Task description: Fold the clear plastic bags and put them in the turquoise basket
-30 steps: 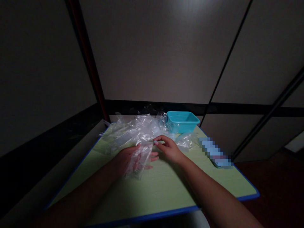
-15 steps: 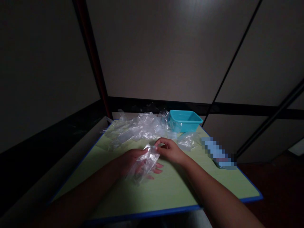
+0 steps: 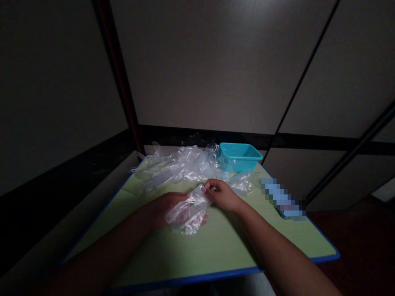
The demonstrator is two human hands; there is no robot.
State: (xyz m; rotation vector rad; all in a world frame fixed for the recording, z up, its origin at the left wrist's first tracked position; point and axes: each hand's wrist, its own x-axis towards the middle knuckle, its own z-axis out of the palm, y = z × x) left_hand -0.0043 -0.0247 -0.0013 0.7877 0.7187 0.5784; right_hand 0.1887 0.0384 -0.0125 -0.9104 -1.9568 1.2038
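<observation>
The right hand (image 3: 224, 195) pinches the top corner of a clear plastic bag (image 3: 191, 209) between the thumb and a finger. The other fingers on that hand are curled in. The left hand (image 3: 163, 209) is on the left side of the same bag. Its thumb is by the bag's upper left edge, and its fingers reach out behind the bag, with some tips showing on the right side. I cannot tell if the left hand is gripping tight. The bag is wrinkly and shiny, and it is in the middle, over the tabletop (image 3: 222, 250).

The tabletop is light green with a blue edge. On the far left side and far middle is a messy pile of clear bags (image 3: 188, 162). A bright blue bin (image 3: 242, 165) is at the far right end of the pile. Another clear bag (image 3: 243, 183) lies just on the near side of the bin. Farther right is a flat thing (image 3: 282, 199), too blurry to name.
</observation>
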